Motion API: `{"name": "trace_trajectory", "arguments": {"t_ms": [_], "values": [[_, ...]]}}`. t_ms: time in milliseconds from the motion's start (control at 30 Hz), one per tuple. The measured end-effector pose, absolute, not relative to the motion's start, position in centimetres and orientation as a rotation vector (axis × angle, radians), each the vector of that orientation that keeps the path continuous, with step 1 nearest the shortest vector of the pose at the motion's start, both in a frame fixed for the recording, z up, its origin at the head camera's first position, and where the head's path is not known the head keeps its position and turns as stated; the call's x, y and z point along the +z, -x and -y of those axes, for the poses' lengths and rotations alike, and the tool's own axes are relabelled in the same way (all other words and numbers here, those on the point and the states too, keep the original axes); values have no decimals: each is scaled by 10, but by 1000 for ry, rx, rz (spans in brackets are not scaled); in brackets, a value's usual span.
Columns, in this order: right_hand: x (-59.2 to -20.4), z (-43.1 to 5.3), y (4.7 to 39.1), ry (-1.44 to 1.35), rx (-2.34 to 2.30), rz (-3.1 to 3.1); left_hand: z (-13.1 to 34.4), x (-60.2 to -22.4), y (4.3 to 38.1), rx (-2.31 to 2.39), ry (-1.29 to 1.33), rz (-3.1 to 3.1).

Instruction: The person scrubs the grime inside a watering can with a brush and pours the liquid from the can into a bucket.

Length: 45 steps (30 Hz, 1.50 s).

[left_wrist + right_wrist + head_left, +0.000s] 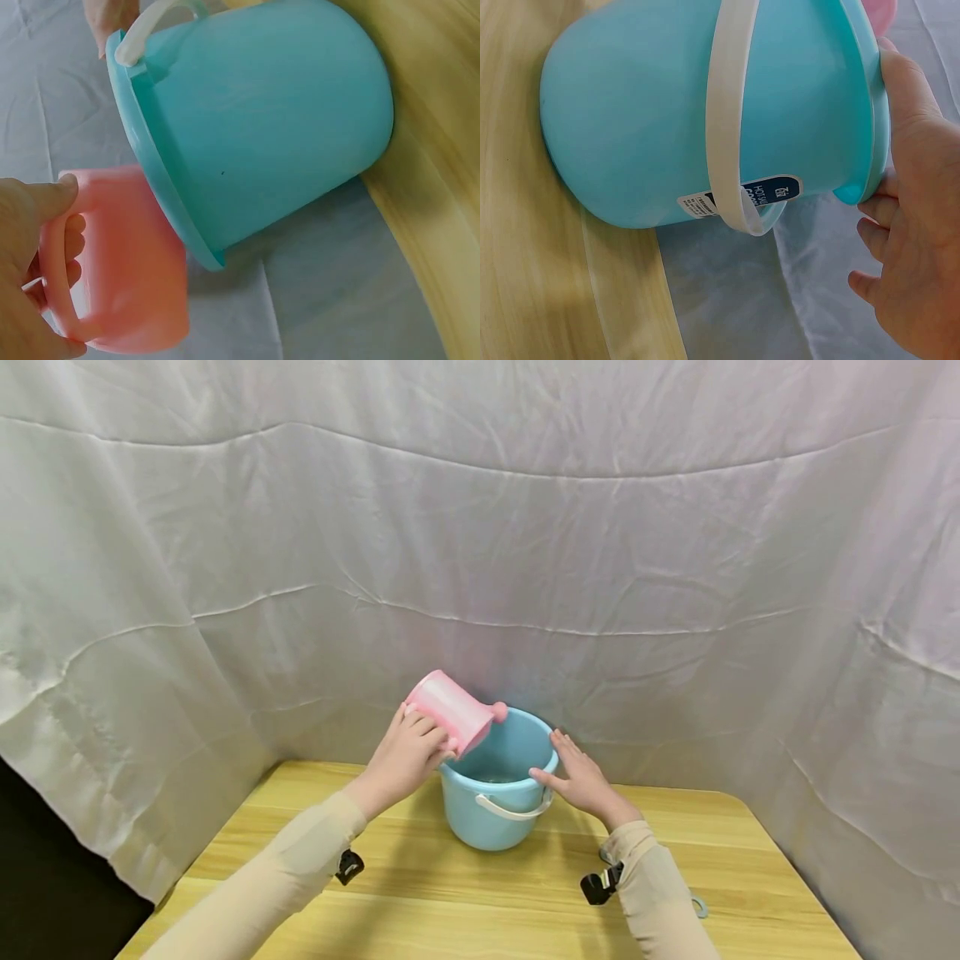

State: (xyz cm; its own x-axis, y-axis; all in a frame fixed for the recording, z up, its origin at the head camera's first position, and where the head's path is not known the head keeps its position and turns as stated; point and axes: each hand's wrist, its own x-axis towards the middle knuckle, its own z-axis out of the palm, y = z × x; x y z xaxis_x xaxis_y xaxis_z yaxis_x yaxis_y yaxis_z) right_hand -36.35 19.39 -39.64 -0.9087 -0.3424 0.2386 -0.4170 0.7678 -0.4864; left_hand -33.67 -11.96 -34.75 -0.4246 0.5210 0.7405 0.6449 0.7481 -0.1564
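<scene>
My left hand (405,750) grips the handle of a pink watering can (452,710). In the head view the can is tipped over the left rim of a light blue bucket (487,818), its open mouth facing down and right. The round pink spout end (499,712) sits by the back rim. The left wrist view shows fingers and thumb curled round the can's handle (54,259). My right hand (585,778) rests on the bucket's right rim with spread, fairly straight fingers. The bucket stands upright, its white handle (727,112) hanging down. Its inside is only partly visible.
The bucket is on a wooden table (420,893), close to a grey curtain (600,568) at the back and sides. A light blue ring-shaped piece (699,907) lies at the right, partly hidden by the right sleeve (660,893).
</scene>
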Motion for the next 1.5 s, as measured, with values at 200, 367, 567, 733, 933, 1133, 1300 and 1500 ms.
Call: {"name": "trace_trajectory", "arguments": {"t_ms": [200, 367, 567, 733, 933, 1133, 1300, 1500], "values": [[-397, -194, 364, -600, 822, 2829, 128, -355, 336, -326, 796, 2117], [-396, -194, 364, -599, 818, 2828, 133, -364, 332, -484, 738, 2062], [-395, -193, 364, -602, 827, 2827, 136, -375, 330, -682, 618, 2059], [-395, -193, 364, -601, 840, 2831, 136, -383, 327, -823, 528, 2045], [-396, -192, 365, -611, 843, 2828, 137, -392, 324, -893, 491, 1930], [-396, -193, 367, -617, 847, 2826, 136, -400, 320, -990, 408, 1892], [-397, -192, 367, -615, 847, 2834, 135, -403, 316, -1050, 337, 1875], [-397, -192, 366, -611, 847, 2836, 134, -407, 313, -1137, 279, 1840]]}}
